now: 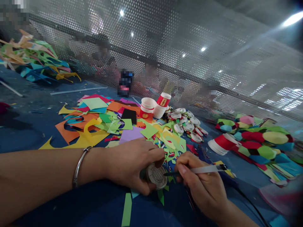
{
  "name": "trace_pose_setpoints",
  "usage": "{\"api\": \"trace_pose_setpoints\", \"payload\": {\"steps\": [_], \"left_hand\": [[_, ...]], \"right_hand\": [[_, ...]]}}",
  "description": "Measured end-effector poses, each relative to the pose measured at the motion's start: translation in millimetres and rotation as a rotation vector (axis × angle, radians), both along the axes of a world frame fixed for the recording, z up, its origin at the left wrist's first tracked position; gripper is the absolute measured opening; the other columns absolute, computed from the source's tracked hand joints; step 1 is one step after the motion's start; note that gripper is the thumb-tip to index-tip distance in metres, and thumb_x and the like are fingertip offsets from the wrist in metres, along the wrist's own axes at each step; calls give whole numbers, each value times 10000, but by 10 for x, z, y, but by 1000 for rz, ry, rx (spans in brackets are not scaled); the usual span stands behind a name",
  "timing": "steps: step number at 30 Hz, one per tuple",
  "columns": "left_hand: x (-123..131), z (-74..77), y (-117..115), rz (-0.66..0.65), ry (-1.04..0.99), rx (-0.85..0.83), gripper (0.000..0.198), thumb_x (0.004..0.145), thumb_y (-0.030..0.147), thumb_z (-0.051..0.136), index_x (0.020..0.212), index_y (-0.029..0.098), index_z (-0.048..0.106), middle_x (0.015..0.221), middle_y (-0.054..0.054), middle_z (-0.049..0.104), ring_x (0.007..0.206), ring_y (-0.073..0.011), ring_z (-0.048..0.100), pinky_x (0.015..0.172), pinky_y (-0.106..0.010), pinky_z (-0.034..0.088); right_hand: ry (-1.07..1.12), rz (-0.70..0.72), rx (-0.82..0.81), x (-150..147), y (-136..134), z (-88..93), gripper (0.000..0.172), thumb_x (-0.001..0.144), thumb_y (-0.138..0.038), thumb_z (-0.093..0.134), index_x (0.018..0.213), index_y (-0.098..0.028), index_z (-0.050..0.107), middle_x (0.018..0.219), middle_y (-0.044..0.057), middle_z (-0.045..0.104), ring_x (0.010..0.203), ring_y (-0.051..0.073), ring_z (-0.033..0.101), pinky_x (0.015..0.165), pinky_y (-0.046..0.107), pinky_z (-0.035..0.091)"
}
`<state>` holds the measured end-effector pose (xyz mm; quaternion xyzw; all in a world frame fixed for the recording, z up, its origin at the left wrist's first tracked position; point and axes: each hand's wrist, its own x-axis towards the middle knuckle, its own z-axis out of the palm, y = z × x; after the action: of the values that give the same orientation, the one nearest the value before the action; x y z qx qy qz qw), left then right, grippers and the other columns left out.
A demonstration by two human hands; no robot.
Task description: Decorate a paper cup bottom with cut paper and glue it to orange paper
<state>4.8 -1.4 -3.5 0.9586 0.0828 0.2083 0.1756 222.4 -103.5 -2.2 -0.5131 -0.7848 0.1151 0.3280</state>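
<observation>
My left hand (131,164) is closed on a small round white paper disc with a drawn grid (156,176), thumb at its lower rim and fingertips curled over the top. The disc sits tilted just above the blue desk (35,126), at 6 o'clock in the view. My right hand (203,186) is closed in a writing pinch on a slim pen with a pale barrel and dark tip (203,169). The tip is at the disc's 3 o'clock edge; I can't tell whether it touches.

Judgement: the disc is very light, thin and bendy, and creases easily, so pinch it by the rim with light pressure and keep fingers off the face. The pen is stiff and light; hold it low, near the tip.

There is a thin silver bangle (79,165) on my left wrist. Loose coloured paper scraps (132,134) spread from 10 to 12 o'clock of the disc, touching my left hand. Stacked red-and-white paper cups (151,108) stand at 12 o'clock, well apart. A heap of small white cut rounds (187,124) lies at 1 o'clock, and a toppled red-and-white cup stack (221,143) at 2 o'clock.
</observation>
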Motion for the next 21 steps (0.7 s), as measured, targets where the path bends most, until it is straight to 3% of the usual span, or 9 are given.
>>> {"api": "trace_pose_setpoints", "payload": {"steps": [5,12,21], "left_hand": [[0,5,2,4,10,7,381,650,342,754,920,206,524,863,-25,607,794,-206,566,665,-290,418],[10,-40,-1,-2,-27,6,391,661,351,739,958,205,532,888,-31,624,805,-207,572,684,-295,429],[-5,-4,-8,-11,7,22,392,683,347,741,985,199,539,895,-24,622,813,-197,571,695,-289,429]], "right_hand": [[-26,11,2,4,17,18,246,1021,-241,384,811,-220,511,677,-34,497,544,115,474,530,266,367],[-146,45,128,-48,18,80,209,985,-167,393,807,-217,490,643,-43,503,539,109,496,540,256,365],[-102,17,170,-6,-8,16,177,977,-152,423,844,-219,519,685,-31,541,568,115,515,571,262,381]]}}
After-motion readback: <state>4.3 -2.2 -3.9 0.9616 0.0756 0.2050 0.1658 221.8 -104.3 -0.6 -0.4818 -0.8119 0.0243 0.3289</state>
